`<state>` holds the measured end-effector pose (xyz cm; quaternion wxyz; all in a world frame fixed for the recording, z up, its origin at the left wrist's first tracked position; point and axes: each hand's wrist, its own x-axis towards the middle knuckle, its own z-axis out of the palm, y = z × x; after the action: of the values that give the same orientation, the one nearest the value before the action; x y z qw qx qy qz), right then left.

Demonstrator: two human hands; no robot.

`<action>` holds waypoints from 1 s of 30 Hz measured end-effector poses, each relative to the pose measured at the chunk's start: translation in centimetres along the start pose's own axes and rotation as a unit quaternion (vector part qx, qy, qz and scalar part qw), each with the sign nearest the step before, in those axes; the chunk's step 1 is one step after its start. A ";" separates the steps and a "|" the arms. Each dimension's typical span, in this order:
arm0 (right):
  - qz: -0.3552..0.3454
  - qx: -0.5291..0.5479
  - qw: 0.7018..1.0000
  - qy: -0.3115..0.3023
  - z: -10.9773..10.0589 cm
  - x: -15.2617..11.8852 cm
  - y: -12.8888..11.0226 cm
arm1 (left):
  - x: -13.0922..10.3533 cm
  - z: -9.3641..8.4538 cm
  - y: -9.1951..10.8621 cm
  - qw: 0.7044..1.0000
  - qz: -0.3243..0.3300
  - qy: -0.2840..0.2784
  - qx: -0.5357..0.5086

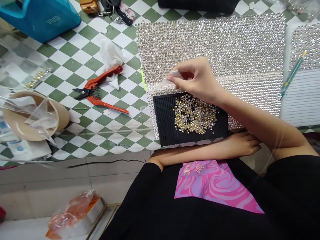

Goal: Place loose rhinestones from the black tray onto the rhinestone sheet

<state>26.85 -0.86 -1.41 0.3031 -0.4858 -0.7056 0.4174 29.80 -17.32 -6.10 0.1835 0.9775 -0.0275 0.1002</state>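
Note:
My right hand (pixel 197 78) pinches a thin whitish strip (pixel 163 83) above the lower left part of a large rhinestone-covered sheet (pixel 212 46). Just below this hand, a black ridged tray (pixel 165 123) holds a pile of loose gold and clear rhinestones (pixel 195 115). My left forearm lies along the tray's near edge, and my left hand (pixel 243 145) rests at its right with fingers loosely curled downward. Whether anything is under those fingers is hidden.
Orange-handled pruners (pixel 96 90) lie left of the sheet, near crumpled tissue (pixel 110 55). Farther left are a beige bowl (pixel 62 113) with plastic scraps and a blue container (pixel 50 20). A teal pen (pixel 293 73) rests on the right; keys (pixel 115 8) are at the back.

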 end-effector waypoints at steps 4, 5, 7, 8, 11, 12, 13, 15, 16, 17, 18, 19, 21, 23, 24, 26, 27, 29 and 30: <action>-0.007 -0.012 1.000 0.006 -0.2 -0.1 0.2 | -0.2 0.3 0.1 0.998 -0.004 0.051 -0.041; -0.010 -0.013 1.000 0.007 -0.3 -0.2 0.3 | -0.3 0.3 0.1 0.998 -0.008 0.051 -0.041; -0.016 -0.015 1.000 0.008 -0.3 -0.2 0.4 | -0.4 0.1 0.1 0.998 -0.011 0.042 -0.040; -0.017 -0.015 1.000 0.009 -0.3 -0.3 0.5 | -0.4 0.0 0.1 0.998 -0.010 0.037 -0.039; -0.016 -0.013 1.000 0.013 -0.3 -0.4 0.7 | -0.4 -0.2 0.1 0.999 -0.006 0.023 -0.035; -0.015 -0.013 1.000 0.014 -0.3 -0.4 0.7 | -0.4 -0.2 0.1 0.999 -0.006 0.019 -0.033; -0.014 -0.013 1.000 0.015 -0.3 -0.4 0.7 | -0.4 -0.2 0.1 0.999 -0.005 0.016 -0.030; -0.012 -0.012 1.000 0.017 -0.4 -0.5 0.7 | -0.4 -0.3 0.0 1.000 -0.003 0.012 -0.024; -0.011 -0.011 1.000 0.018 -0.4 -0.5 0.7 | -0.4 -0.3 0.0 1.000 -0.002 0.009 -0.023; -0.012 -0.009 1.000 0.018 -0.4 -0.6 0.7 | -0.4 -0.4 0.0 1.000 -0.001 0.005 -0.024; -0.012 -0.008 1.000 0.019 -0.5 -0.6 0.6 | -0.4 -0.5 0.0 1.000 -0.002 0.001 -0.026; -0.013 -0.007 1.000 0.020 -0.5 -0.6 0.6 | -0.4 -0.5 -0.1 1.000 0.000 -0.003 -0.030; -0.014 -0.009 1.000 0.023 -0.6 -0.7 0.6 | -0.4 -0.6 -0.1 0.999 -0.001 -0.004 -0.039; -0.011 -0.016 0.999 0.027 -0.7 -0.8 0.6 | -0.4 -0.7 -0.1 0.999 -0.001 -0.002 -0.042; -0.008 -0.019 0.999 0.029 -0.7 -0.8 0.6 | -0.4 -0.7 -0.1 0.999 -0.001 -0.002 -0.041; -0.003 -0.022 0.999 0.032 -0.8 -0.9 0.7 | -0.5 -0.8 -0.1 0.999 -0.004 -0.008 -0.039; -0.001 -0.022 0.999 0.034 -0.9 -0.9 0.7 | -0.5 -1.0 -0.1 0.999 -0.004 -0.011 -0.038; 0.003 -0.023 0.999 0.035 -1.0 -1.0 0.8 | -0.5 -1.2 -0.1 0.999 -0.006 -0.021 -0.038; 0.004 -0.023 0.999 0.038 -1.0 -1.0 0.9 | -0.5 -1.4 -0.1 0.999 -0.006 -0.026 -0.039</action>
<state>28.42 -1.37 -1.71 0.3163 -0.5111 -0.7010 0.3838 29.07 -16.71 -4.95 0.2212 0.9720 -0.0307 0.0726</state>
